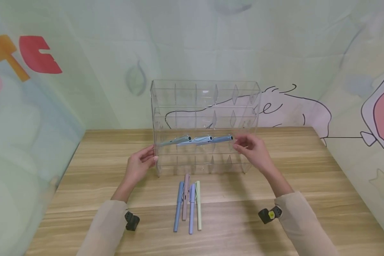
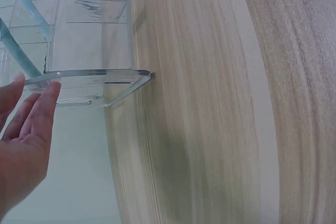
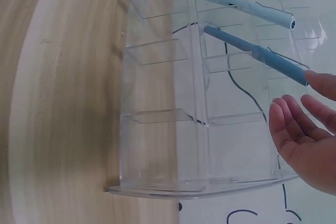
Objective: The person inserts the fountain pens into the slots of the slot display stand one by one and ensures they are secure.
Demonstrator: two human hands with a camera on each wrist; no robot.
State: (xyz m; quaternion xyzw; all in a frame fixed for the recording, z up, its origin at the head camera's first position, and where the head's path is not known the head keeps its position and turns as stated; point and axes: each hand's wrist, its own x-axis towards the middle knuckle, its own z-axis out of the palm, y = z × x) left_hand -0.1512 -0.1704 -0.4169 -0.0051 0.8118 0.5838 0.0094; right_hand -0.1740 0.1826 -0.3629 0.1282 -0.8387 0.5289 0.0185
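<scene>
A clear acrylic rack [image 1: 206,159] with tiers of small compartments stands upright on the table. Three capped pens lie tilted across its second tier from the bottom: a grey-green pen [image 1: 180,139], a light blue pen [image 1: 201,139] and a dark blue pen [image 3: 257,52]. My right hand [image 1: 252,150] is at the dark blue pen's cap end, one fingertip touching it, the other fingers loosely bent below. My left hand [image 1: 139,165] rests with thumb and fingertips at the rack's left side panel [image 2: 89,74], fingers fairly straight.
In front of the rack, several more pens lie side by side on the wooden table [image 1: 108,153]: a blue pen [image 1: 178,209], a mauve pen [image 1: 185,202], a lavender pen [image 1: 191,213] and a pale green pen [image 1: 198,209]. A printed cloth [image 1: 99,71] hangs close behind.
</scene>
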